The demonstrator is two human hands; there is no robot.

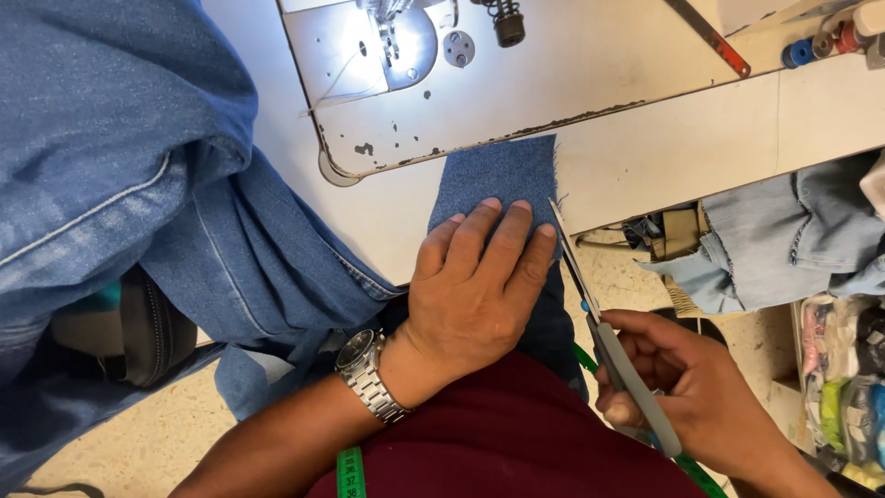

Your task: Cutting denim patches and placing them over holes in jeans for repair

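My left hand [475, 290] lies flat, fingers together, pressing a strip of dark blue denim [498, 175] against the white sewing table [664, 152]. A metal watch sits on that wrist. My right hand [687, 383] grips grey-handled scissors [599, 323], whose blades point up along the strip's frayed right edge, close beside my left fingertips. The denim strip hangs over the table's front edge toward my lap.
A large pile of blue jeans [120, 166] covers the left side. The sewing machine's needle plate [387, 46] is at the top. Thread spools [816, 46] sit top right. Light denim scraps [784, 240] and a box of bagged items [843, 387] are at right.
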